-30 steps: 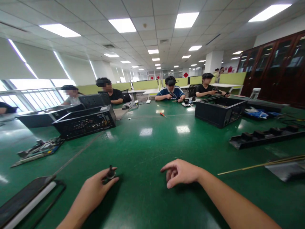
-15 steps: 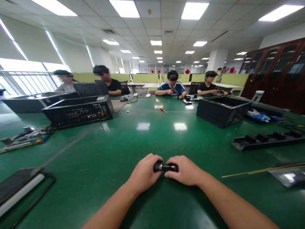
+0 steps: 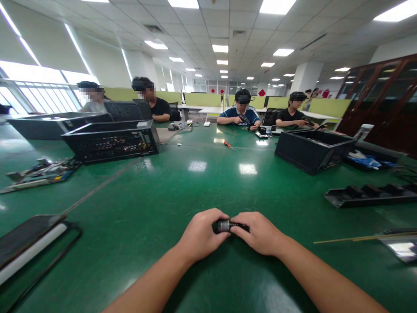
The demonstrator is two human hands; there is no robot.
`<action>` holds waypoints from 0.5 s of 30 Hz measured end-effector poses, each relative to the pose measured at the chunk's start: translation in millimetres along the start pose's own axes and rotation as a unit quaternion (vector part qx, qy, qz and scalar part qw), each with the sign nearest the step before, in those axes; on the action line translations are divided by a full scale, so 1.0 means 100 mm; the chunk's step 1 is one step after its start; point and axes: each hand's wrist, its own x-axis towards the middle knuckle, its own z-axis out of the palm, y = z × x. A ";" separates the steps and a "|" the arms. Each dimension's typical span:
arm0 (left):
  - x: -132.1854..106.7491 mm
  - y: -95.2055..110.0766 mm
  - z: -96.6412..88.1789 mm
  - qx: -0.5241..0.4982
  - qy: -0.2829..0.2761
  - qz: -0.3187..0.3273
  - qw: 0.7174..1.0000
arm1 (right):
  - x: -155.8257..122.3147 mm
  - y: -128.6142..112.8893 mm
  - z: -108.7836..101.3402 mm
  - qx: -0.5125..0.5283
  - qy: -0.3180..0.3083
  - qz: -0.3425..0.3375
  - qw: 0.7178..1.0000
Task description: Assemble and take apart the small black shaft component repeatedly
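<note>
Low in the middle of the head view, both hands grip a small dark cylindrical part with a grey metal collar (image 3: 224, 225). My left hand (image 3: 203, 234) is closed around its left end, thumb and fingers at the collar. The narrower black right end is pinched by my right hand (image 3: 259, 232), and the two sets of fingertips nearly touch. My fingers hide both ends, so its exact kind does not show. The part is held level, just over the green table (image 3: 156, 208).
Black computer cases (image 3: 110, 141) stand at left and another case (image 3: 312, 150) at right. A red screwdriver (image 3: 228, 144) lies ahead. A black slotted rail (image 3: 371, 195), thin sticks (image 3: 345, 239) and a circuit board (image 3: 42, 173) lie at the sides. Several people sit at the far edge.
The hands have come closer together along the part, and more of the grey collar shows beside my left fingers. The whole view has shifted slightly.
</note>
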 end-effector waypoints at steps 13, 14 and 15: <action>-0.01 0.03 0.02 -0.012 0.026 0.009 1.000 | -0.02 -0.01 -0.06 -0.038 -0.001 -0.006 0.999; -0.01 0.03 0.02 -0.012 0.026 0.009 1.000 | -0.02 -0.01 -0.06 -0.040 -0.003 -0.006 0.999; -0.01 0.03 0.02 -0.013 0.026 0.008 1.000 | -0.02 -0.01 -0.07 -0.042 -0.004 -0.006 0.999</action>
